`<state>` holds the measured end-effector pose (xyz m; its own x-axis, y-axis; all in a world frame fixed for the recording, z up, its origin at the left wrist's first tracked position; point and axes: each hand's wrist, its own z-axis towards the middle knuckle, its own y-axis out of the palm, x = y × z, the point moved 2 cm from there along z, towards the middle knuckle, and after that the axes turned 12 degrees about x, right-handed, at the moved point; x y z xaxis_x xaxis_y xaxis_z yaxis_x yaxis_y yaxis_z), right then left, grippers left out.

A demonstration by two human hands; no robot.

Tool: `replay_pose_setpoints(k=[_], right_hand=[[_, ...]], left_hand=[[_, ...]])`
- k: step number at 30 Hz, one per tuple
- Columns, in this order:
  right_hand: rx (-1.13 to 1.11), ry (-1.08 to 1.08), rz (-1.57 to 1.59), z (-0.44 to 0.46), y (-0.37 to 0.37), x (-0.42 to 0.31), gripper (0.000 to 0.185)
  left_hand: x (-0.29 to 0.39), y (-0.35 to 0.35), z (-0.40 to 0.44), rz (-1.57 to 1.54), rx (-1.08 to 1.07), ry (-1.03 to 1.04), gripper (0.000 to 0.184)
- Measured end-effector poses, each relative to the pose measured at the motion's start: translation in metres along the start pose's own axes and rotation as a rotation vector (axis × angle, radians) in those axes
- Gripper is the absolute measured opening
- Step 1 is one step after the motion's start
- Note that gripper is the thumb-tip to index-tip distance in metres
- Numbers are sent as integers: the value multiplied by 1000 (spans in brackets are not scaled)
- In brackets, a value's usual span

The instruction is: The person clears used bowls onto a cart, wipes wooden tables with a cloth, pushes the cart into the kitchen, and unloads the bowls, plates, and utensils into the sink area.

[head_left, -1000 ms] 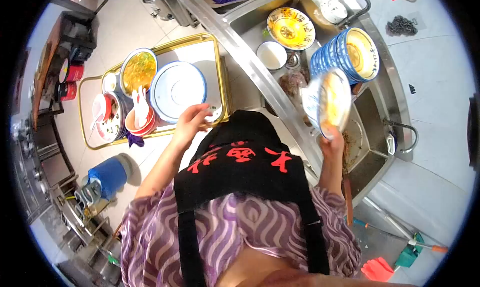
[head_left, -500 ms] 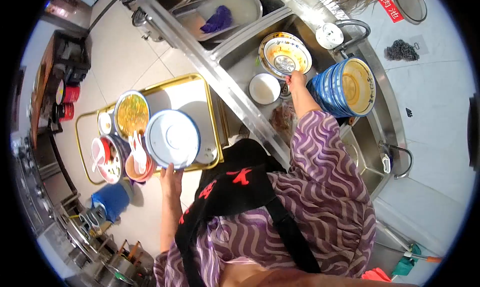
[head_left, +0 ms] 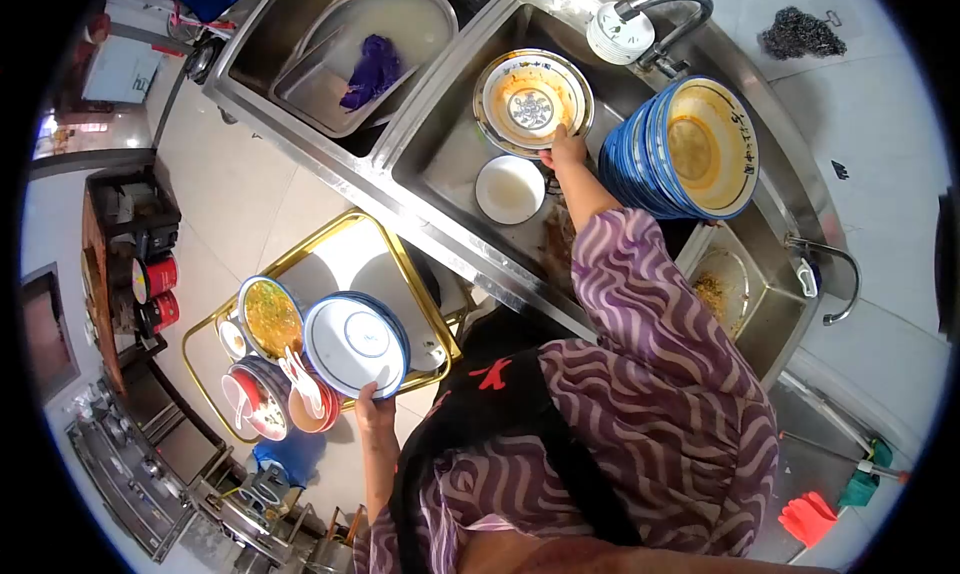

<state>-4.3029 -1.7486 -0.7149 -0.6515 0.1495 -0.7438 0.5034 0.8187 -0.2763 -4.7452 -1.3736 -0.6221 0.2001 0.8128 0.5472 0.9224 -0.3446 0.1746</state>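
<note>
A second ago the right hand (head_left: 567, 149) had the stained bowl (head_left: 530, 104) up in the air; now it grips that bowl's rim down in the sink (head_left: 432, 164), atop another bowl. The left hand (head_left: 376, 411), loose before, now pinches a blue-rimmed bowl (head_left: 352, 346) at the tray (head_left: 340, 252).

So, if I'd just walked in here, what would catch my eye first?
Probably the tipped stack of blue bowls at the right of the middle sink basin, then the vivid purple cloth in the left basin. You might next notice the right-hand grip on an orange-stained bowl in the middle basin, and the left-hand grip on a blue-rimmed white bowl over the gold-rimmed tray.
</note>
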Motion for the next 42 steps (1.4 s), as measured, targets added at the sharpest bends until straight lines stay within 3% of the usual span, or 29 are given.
replay_pose_setpoints(k=[3,5,7,11,15,17,23,28,30,32,33,35,38,42], right_hand=[[-149,154,155,-5,-9,19,36],[-213,-22,133,-32,-24,19,27],[-289,-237,130,-58,-39,24,24],[-484,-251,154,-121,-72,23,21],[-466,-154,223,-138,-88,39,18],[-483,-135,269,-144,-94,46,18],[-526,-30,243,-162,-117,57,18],[-501,-77,200,-153,-157,64,18],[-463,-80,215,-153,-176,47,20],[-431,-100,193,-146,-190,41,21],[-402,-105,175,-144,-196,35,21],[-432,-124,203,-142,-201,34,20],[-435,-163,156,-137,-206,33,18],[-456,-170,78,-138,-209,21,19]], left_hand=[[12,12,-22,156,-3,18,52],[22,9,-15,339,-112,195,59],[36,70,-51,220,-62,116,61],[58,161,-52,419,-244,195,55],[44,272,-42,574,-308,232,48],[28,321,-20,562,-478,243,46],[-26,422,21,699,-463,138,39],[-86,458,34,674,-408,169,32],[-112,482,39,870,-216,205,23],[-119,494,13,977,-82,339,26],[-135,501,31,1093,-124,478,35],[-137,500,21,988,-111,352,40],[-139,502,8,1096,-151,390,42],[-160,505,20,1180,-234,621,44]])
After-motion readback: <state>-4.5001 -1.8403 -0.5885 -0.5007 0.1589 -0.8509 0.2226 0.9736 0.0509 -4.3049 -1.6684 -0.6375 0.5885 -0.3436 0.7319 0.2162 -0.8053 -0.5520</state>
